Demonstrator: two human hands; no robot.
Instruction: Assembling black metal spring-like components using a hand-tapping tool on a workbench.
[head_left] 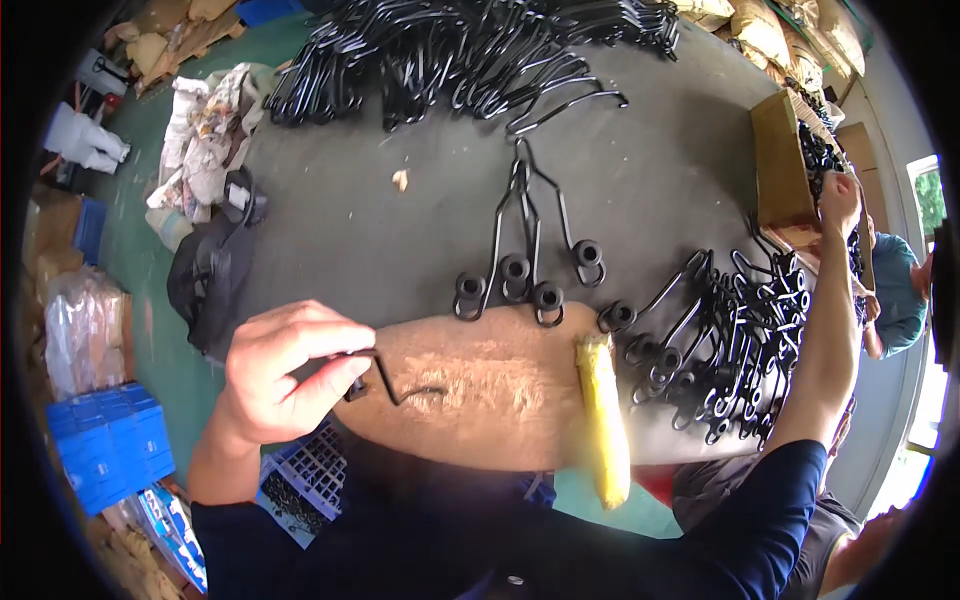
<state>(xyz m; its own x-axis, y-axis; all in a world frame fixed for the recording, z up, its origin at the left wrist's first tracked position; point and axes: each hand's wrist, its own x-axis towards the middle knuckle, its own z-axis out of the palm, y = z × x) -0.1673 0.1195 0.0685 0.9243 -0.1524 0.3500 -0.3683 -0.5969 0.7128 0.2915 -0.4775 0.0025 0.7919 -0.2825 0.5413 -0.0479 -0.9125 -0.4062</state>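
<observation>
My left hand pinches a small bent black metal hook over the left end of a worn wooden board. My right hand reaches far to the right into an open cardboard box of black metal parts; whether it grips anything there I cannot tell. Three black wire pieces with coiled ends lie on the dark table just beyond the board. A pile of similar coiled pieces lies under my right forearm. A yellow padded strip wraps the board's right end.
A big heap of black wire parts covers the table's far edge. Crumpled cloth and a black bag hang off the left side. Blue crates stand on the floor at left. Another person stands at right.
</observation>
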